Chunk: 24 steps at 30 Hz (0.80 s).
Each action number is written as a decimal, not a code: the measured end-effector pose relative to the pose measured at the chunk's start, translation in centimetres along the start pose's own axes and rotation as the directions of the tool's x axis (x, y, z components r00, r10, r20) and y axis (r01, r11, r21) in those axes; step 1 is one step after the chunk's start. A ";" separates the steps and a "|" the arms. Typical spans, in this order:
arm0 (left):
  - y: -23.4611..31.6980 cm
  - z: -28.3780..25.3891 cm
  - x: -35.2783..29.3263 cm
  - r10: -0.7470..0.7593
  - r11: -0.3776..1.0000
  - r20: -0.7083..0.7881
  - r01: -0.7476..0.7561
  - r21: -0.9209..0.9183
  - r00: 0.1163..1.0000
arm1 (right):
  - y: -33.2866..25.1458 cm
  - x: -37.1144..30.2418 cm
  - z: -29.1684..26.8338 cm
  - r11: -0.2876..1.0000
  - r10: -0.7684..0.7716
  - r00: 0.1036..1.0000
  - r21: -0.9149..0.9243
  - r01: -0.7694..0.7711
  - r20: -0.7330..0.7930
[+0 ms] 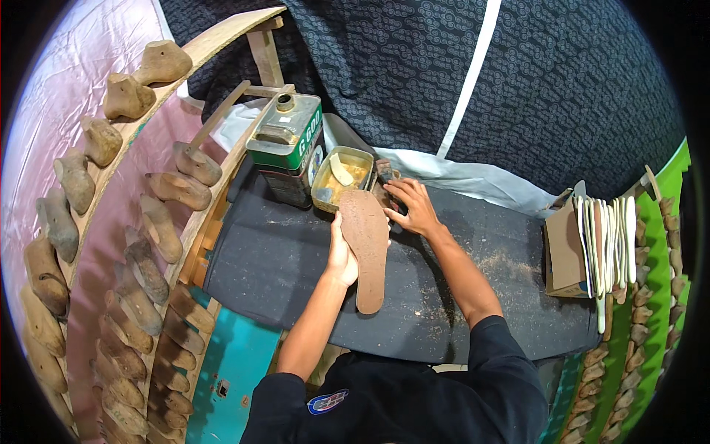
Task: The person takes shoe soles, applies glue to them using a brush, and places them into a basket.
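My left hand (pixel 341 253) holds a long brown shoe insole (pixel 366 248) by its left edge, flat side up, over the dark work table (pixel 281 266). My right hand (pixel 413 207) reaches past the insole's top end and touches a small dark brush (pixel 384 174) beside a rectangular tin of yellow glue (pixel 342 177). A pale spatula lies in the tin.
A green and gold metal can (pixel 287 144) stands left of the glue tin. Wooden shoe lasts (pixel 140 251) fill curved racks on the left and right. A cardboard box of pale insoles (pixel 599 244) sits at the table's right end. Sawdust lies on the table.
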<state>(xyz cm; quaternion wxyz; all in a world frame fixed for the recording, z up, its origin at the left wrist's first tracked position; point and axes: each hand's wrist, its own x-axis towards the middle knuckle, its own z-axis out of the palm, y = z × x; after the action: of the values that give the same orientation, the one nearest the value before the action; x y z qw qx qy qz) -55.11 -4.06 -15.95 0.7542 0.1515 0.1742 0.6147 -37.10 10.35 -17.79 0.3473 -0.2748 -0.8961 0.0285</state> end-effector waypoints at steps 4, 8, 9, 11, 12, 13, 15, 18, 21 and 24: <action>-0.2 -0.2 0.0 0.021 1.000 0.006 -0.022 0.011 1.000 | -2.2 -0.7 -1.3 0.989 0.120 0.988 0.101 -0.111 -0.094; -0.3 0.8 -2.0 0.128 0.992 -0.090 -0.128 0.002 0.988 | -7.2 -3.0 -3.6 0.867 0.374 0.927 0.362 -0.341 -0.021; -0.6 1.2 -3.0 0.189 0.982 -0.144 -0.184 0.047 0.971 | -8.7 -4.3 -3.6 0.736 0.458 0.886 0.526 -0.427 0.078; -1.6 1.8 -4.9 0.241 0.971 -0.174 -0.235 0.053 0.955 | -12.4 -6.4 -4.1 0.481 0.496 0.823 0.701 -0.526 0.277; -2.3 2.1 -6.0 0.285 0.958 -0.192 -0.278 0.065 0.939 | -14.2 -7.3 -4.4 0.392 0.466 0.810 0.737 -0.550 0.357; -3.1 2.2 -7.2 0.304 0.953 -0.209 -0.297 0.065 0.930 | -15.0 -8.8 -3.7 0.358 0.417 0.806 0.740 -0.570 0.420; -4.7 2.5 -8.8 0.334 0.942 -0.218 -0.318 0.109 0.917 | -17.2 -10.5 -3.2 0.235 0.363 0.817 0.805 -0.545 0.447; -6.9 2.1 -12.5 0.357 0.933 -0.301 -0.352 0.072 0.884 | -18.8 -12.9 -3.6 0.078 0.297 0.793 0.814 -0.575 0.532; -9.2 2.8 -17.0 0.496 0.868 -0.376 -0.433 0.245 0.782 | -20.0 -15.9 -4.7 0.059 0.217 0.756 0.764 -0.642 0.618; -12.6 1.3 -22.0 0.601 0.795 -0.466 -0.424 0.434 0.649 | -21.5 -19.4 -5.7 0.120 0.151 0.732 0.722 -0.681 0.665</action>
<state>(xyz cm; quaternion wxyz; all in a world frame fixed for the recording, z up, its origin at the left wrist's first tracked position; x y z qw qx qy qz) -47.54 -28.13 -18.64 0.4253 0.1062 0.4325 0.7879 -31.87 -18.63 -20.04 0.2043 -0.2438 -0.6206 0.7167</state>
